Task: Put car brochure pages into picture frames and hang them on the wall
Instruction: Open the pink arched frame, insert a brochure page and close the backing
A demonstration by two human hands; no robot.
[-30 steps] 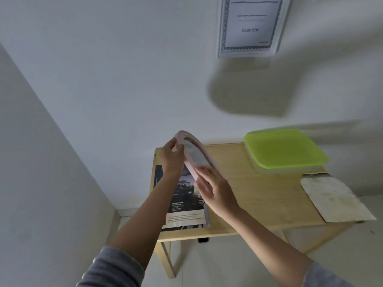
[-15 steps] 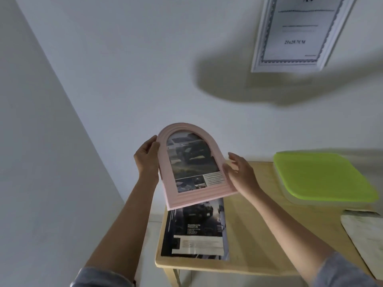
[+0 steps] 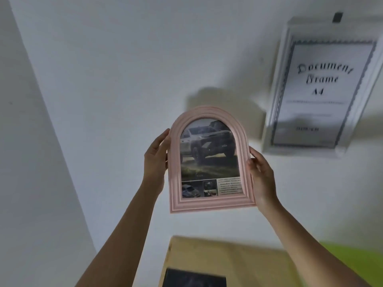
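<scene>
A person's two hands hold one pink frame [image 3: 207,205] upright before a white wall [image 3: 103,79]. The left hand [image 3: 155,162] closes its grip round the frame's left edge, and the right hand [image 3: 262,179] does the same on the right edge with the thumb laid on the front moulding. Whether the frame's back touches the wall cannot be told. The frame is arch-topped and flat-bottomed, with stepped, ridged moulding, and it contains one glossy brochure page [image 3: 209,158] showing a large pickup truck, smaller photos and a block of text. Up and to the right hangs a second frame, a white rectangular document frame [image 3: 277,90] with a scalloped-border insert reading "Document Frame A4". Below the hands stands a pale wooden worktop [image 3: 238,262], which carries one dark printed sheet [image 3: 194,279] at the picture's bottom edge and a blurred lime-green object [image 3: 352,257] at the right.
</scene>
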